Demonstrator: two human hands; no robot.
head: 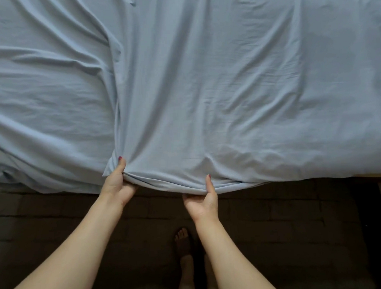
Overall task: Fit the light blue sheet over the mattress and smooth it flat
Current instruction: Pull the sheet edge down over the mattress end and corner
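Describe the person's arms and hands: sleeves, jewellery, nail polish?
Both forearms are bare, with no sleeves showing. No rings, watch or bracelets are visible. The left hand and right hand both have dark red polish on the thumbnails; other nails are hidden.

Floor (274,228) fills the lower band, dark, with a faint grid of seams like tiles or brick pattern (too dim to tell which). Bare foot (182,236) at about 6 o'clock, toes pointing toward 12, resting on the floor. Below it a pale leg (186,274) runs down to the bottom edge; a second pale shape sits just right of it, blurred, hard to tell. Thin tan strip (372,175) at 3 o'clock, likely bed frame edge. Dark upright panel (368,224) at 4 o'clock, with a lighter grey strip at far right edge.
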